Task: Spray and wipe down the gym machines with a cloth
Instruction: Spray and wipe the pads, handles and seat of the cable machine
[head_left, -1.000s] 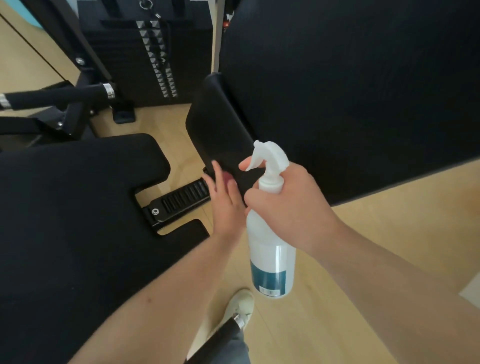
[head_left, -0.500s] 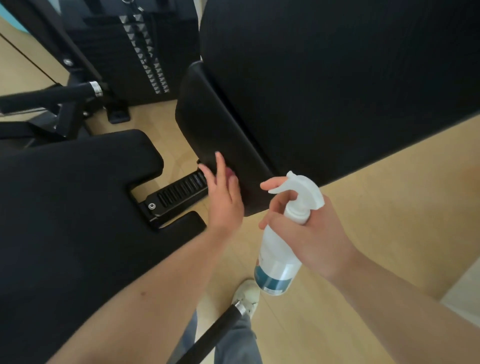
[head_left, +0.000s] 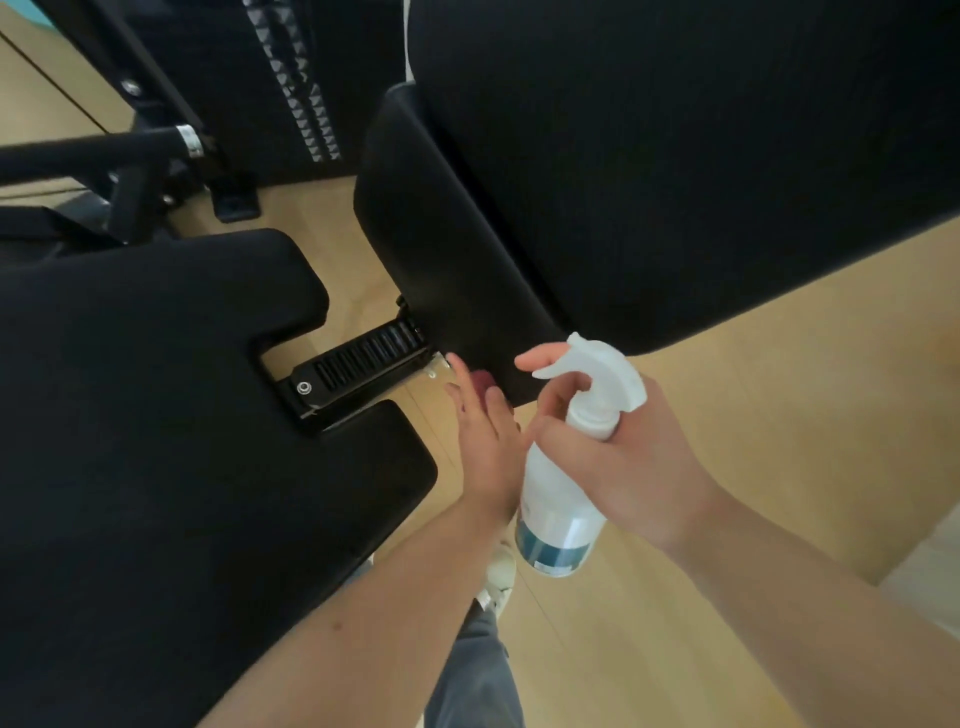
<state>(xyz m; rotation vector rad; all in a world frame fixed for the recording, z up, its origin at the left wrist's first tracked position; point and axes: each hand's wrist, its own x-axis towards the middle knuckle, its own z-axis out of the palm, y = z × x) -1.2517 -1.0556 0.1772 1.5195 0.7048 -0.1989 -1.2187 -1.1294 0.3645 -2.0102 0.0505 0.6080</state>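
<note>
My left hand lies flat at the lower corner of a narrow black side pad, with a small red cloth showing between its fingers. Most of the cloth is hidden under the hand. My right hand grips a white spray bottle by the neck, index finger on the trigger. The bottle tilts, with its nozzle pointing left toward the pad's corner. A large black back pad fills the upper right.
A wide black seat pad with a notch takes up the left. A slotted black adjustment rail runs from the notch to the side pad. A weight stack and a bar handle stand behind. My shoe rests on the wooden floor.
My left hand has slid down the side pad to its lower corner. The bottle has tipped from upright to tilted and sits lower, just right of my left hand.
</note>
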